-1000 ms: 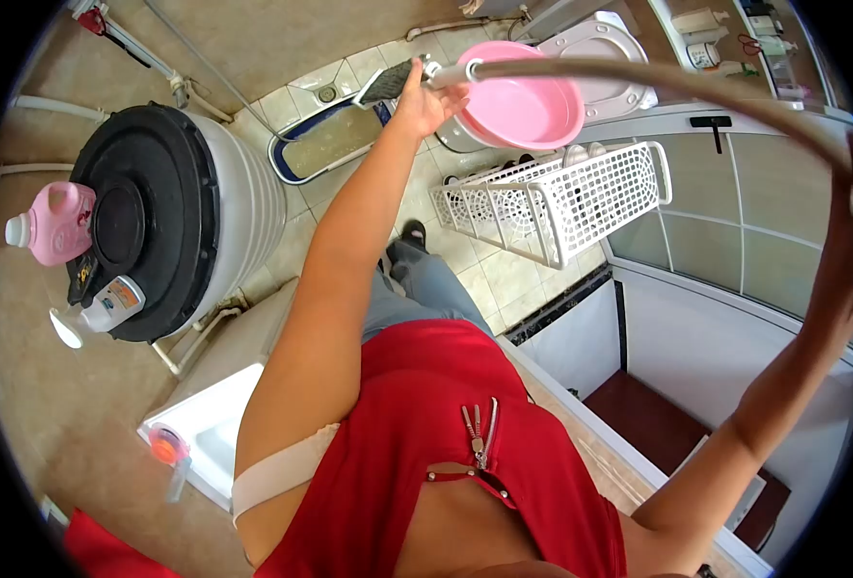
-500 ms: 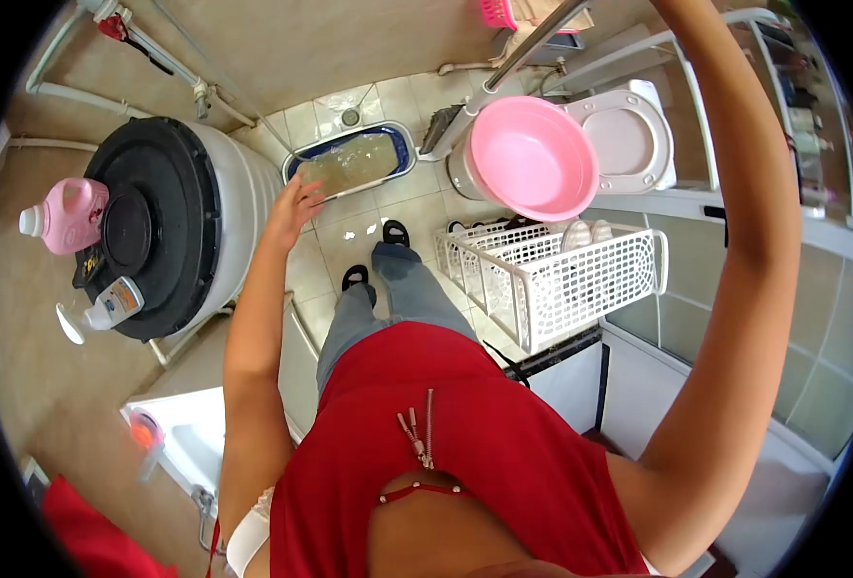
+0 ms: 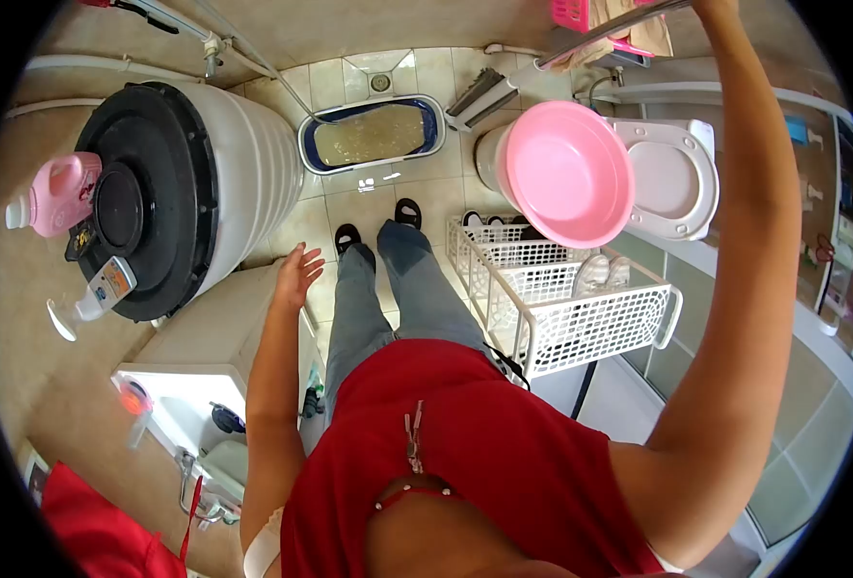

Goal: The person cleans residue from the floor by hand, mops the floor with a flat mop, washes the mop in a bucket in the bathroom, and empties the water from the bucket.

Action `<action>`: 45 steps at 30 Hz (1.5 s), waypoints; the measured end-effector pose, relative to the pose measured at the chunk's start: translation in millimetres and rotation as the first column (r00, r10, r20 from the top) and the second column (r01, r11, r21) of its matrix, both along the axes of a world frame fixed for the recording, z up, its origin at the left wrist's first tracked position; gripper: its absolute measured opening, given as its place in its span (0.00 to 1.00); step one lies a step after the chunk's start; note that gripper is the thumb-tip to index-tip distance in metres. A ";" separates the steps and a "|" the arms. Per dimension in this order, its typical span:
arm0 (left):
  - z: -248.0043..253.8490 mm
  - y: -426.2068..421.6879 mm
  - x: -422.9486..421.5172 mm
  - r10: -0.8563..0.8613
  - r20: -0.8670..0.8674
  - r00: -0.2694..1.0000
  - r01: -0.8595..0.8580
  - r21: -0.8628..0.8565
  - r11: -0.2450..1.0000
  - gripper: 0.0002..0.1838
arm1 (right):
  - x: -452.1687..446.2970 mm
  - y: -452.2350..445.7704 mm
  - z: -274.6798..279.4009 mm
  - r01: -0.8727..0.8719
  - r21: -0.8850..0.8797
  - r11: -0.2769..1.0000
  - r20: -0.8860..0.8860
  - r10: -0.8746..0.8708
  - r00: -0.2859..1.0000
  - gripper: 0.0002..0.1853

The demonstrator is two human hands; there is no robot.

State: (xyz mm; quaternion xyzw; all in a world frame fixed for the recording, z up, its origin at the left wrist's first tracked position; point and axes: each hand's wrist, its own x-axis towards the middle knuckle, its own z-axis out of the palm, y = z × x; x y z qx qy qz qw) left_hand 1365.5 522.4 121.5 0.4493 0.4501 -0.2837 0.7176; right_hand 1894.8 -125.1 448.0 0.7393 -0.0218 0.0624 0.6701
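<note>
My left hand [image 3: 298, 275] hangs over the floor beside my left leg, fingers apart and nothing in it. At the top edge, my right hand [image 3: 714, 6] is mostly cut off by the frame, at the upper end of a metal pole [image 3: 610, 31]. The pole slants down to a flat mop head [image 3: 477, 101], which stands tilted on the tiles. Left of the mop head lies a blue and white basin [image 3: 433, 154] with murky water [image 3: 371, 134] in it.
A pink tub [image 3: 569, 173] sits on a bucket beside the toilet [image 3: 666, 180]. The white shoe rack [image 3: 595, 328] stands at my right. A large barrel [image 3: 243, 173] with a black lid and bottles is at left, with a washbasin [image 3: 181, 409] below.
Over the last second, my left hand came off the mop and moved down beside my leg. The mop head went from the air to the floor. The view has shifted too.
</note>
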 end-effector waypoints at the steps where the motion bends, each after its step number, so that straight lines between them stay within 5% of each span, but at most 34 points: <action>1: -5.6 1.6 0.5 0.006 -0.015 1.000 -0.006 -0.003 1.000 0.31 | -3.7 -4.4 -0.8 -0.028 0.010 1.000 0.040 0.027 0.999 0.11; 4: -18.9 -4.3 12.7 0.001 -0.046 0.999 -0.001 -0.001 1.000 0.30 | -40.0 61.6 38.8 -0.113 0.240 0.964 0.015 0.113 0.994 0.11; 7: -35.9 -12.9 30.8 -0.069 -0.009 0.998 0.068 -0.035 0.997 0.33 | -41.5 86.7 27.7 -0.430 0.388 0.815 0.141 0.408 0.902 0.11; 8: -42.1 -16.1 35.8 -0.104 -0.003 0.995 0.104 -0.009 0.994 0.32 | -41.0 102.6 22.7 -0.358 0.393 0.847 0.137 0.331 0.934 0.15; 11: -56.0 -23.8 52.3 -0.182 0.008 0.983 0.181 0.052 0.982 0.30 | -23.0 104.1 -16.7 -0.651 0.351 0.673 0.311 0.572 0.759 0.21; 12: -63.8 -23.9 54.7 -0.186 0.009 0.982 0.185 0.057 0.981 0.30 | -1.9 77.9 -27.9 -0.520 0.788 0.330 0.299 0.533 0.792 0.26; 18: -124.8 -13.1 42.1 -0.191 -0.077 0.979 0.199 0.100 0.975 0.28 | -27.9 139.0 -131.3 -0.620 0.736 0.272 0.454 0.481 0.750 0.29; 24: -211.7 -1.8 35.0 -0.274 -0.102 0.956 0.291 0.272 0.917 0.26 | -123.2 231.3 -318.7 -0.515 0.851 0.100 0.413 0.479 0.775 0.33; 26: -263.2 2.1 27.7 -0.394 -0.052 0.917 0.381 0.405 0.831 0.26 | -171.0 254.6 -388.1 -0.426 0.901 0.089 0.347 0.443 0.827 0.35; 28: -291.9 0.1 39.2 -0.665 -0.096 0.741 0.549 0.658 0.516 0.26 | -225.6 276.9 -455.6 -0.318 0.941 0.119 0.247 0.402 0.882 0.34; 29: -300.8 -3.4 50.2 -0.768 -0.149 0.623 0.575 0.753 0.320 0.26 | -256.3 284.9 -490.1 -0.124 0.989 0.076 0.098 0.287 0.953 0.35; 31: -321.1 -9.9 70.5 -0.828 -0.179 0.531 0.558 0.810 0.182 0.28 | -322.3 298.5 -571.4 0.123 0.992 0.015 -0.124 0.058 0.991 0.37; 33: -362.5 -14.4 84.2 -0.878 -0.250 0.409 0.485 0.874 -0.023 0.29 | -374.3 325.3 -611.7 0.427 0.883 -0.192 -0.462 -0.200 0.864 0.37; 36: -412.0 -19.1 113.6 -0.916 -0.331 0.228 0.379 0.897 -0.230 0.38 | -428.1 355.8 -675.5 0.541 0.716 -0.442 -0.690 -0.324 0.648 0.35; 39: -450.2 -25.6 136.9 -0.880 -0.467 0.092 0.337 0.846 -0.414 0.40 | -449.9 363.8 -729.5 0.455 0.565 -0.688 -0.780 -0.266 0.567 0.37; 41: -482.3 -24.0 143.2 -0.869 -0.494 0.018 0.266 0.841 -0.472 0.33 | -444.7 358.3 -774.6 0.212 0.415 -0.885 -0.801 -0.246 0.545 0.41; 43: -508.0 -20.9 149.8 -0.846 -0.528 -0.067 0.374 0.773 -0.512 0.22 | -428.6 353.2 -783.4 0.002 0.280 -0.960 -0.838 -0.243 0.489 0.45; 44: -522.5 -15.4 145.7 -0.879 -0.476 -0.011 0.130 0.871 -0.473 0.13 | -412.6 350.9 -775.8 -0.077 0.237 -0.969 -0.864 -0.246 0.440 0.47; 45: -527.6 -13.6 140.7 -0.895 -0.446 -0.007 0.126 0.887 -0.443 0.12 | -406.6 343.5 -794.4 -0.149 0.179 -0.972 -0.867 -0.228 0.444 0.48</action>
